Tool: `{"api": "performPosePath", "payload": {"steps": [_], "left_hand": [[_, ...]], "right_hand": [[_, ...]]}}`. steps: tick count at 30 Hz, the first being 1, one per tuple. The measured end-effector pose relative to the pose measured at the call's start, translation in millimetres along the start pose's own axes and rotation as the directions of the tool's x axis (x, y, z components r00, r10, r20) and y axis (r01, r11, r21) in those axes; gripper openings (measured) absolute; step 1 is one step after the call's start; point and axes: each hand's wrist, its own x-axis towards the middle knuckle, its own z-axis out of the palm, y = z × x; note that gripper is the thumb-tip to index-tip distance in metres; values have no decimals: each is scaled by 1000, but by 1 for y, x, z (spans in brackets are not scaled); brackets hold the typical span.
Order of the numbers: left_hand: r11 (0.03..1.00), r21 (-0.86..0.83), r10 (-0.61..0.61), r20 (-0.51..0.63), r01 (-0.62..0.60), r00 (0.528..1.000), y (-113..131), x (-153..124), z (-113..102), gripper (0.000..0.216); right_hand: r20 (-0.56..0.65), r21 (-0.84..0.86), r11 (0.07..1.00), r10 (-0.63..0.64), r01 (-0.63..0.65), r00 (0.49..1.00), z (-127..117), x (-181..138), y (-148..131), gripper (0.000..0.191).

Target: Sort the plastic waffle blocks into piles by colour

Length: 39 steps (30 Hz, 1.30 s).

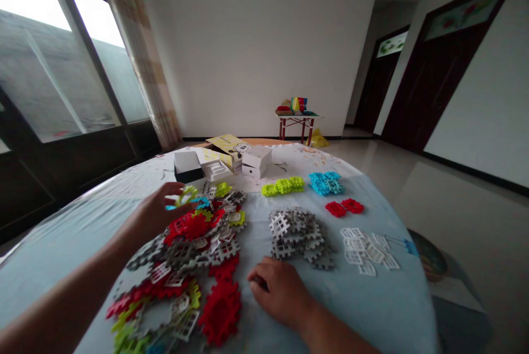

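Observation:
A mixed heap of red, grey, white and green plastic interlocking tiles (185, 255) lies on the left of the table. My left hand (159, 212) reaches over the heap's far side, fingers closed on a blue tile next to a yellow-green one. My right hand (279, 290) rests on the cloth just right of the heap, fingers curled down, and what they hold, if anything, is hidden. Sorted groups lie to the right: grey tiles (300, 235), white tiles (367, 249), red tiles (344, 207), blue tiles (326, 183) and yellow-green tiles (283, 186).
The round table (372, 310) has a pale blue cloth. White and yellow boxes (225, 162) stand at its far side. Beyond are a small red-legged table (296, 117) with toys, dark doors on the right and windows on the left.

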Motion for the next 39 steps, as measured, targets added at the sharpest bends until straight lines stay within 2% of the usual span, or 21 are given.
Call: {"api": "performPosePath", "payload": {"steps": [3, 8, 10, 13, 16, 18, 20, 23, 28, 31, 34, 39], "left_hand": [[984, 73, 145, 197, -162, 969, 40, 16, 34, 66], [947, 118, 236, 382, -300, 894, 88, 53, 105, 72], [939, 132, 242, 405, -319, 882, 104, 67, 130, 73], [930, 162, 249, 382, -330, 890, 125, 86, 158, 70], [925, 191, 251, 339, -327, 907, 138, 102, 176, 60], [927, 208, 240, 311, -312, 920, 140, 109, 180, 57], [931, 216, 231, 274, -294, 934, 138, 113, 178, 65], [934, 202, 252, 210, -294, 945, 127, 110, 160, 72], [946, 148, 274, 107, -288, 956, 96, 80, 108, 48], [974, 124, 185, 30, -188, 982, 67, 55, 72, 39], [994, 103, 43, -48, -38, 998, 29, 30, 39, 43], [981, 65, -169, -197, 185, 966, -37, -11, 2, 49]], "right_hand": [[-2, -8, 1000, 7, -7, 1000, 2, 1, 3, 16], [8, -26, 999, 21, -20, 1000, 6, 3, 8, 16], [21, -27, 999, 37, -36, 999, 6, 3, 8, 16], [66, -25, 998, 55, -53, 996, 6, 4, 7, 18], [111, -44, 996, 88, -83, 990, 8, 6, 8, 19], [125, -53, 994, 101, -95, 987, 9, 8, 8, 20], [122, -52, 995, 93, -87, 988, 9, 9, 9, 20], [105, -50, 997, 68, -63, 992, 7, 8, 9, 18], [44, 11, 1000, 11, -11, 999, 4, 2, 7, 18], [41, 41, 999, -10, 8, 999, 2, 1, 6, 17], [47, 44, 999, -18, 16, 999, 1, 0, 5, 18], [47, 16, 1000, -13, 12, 999, 1, -1, 3, 19]]}}
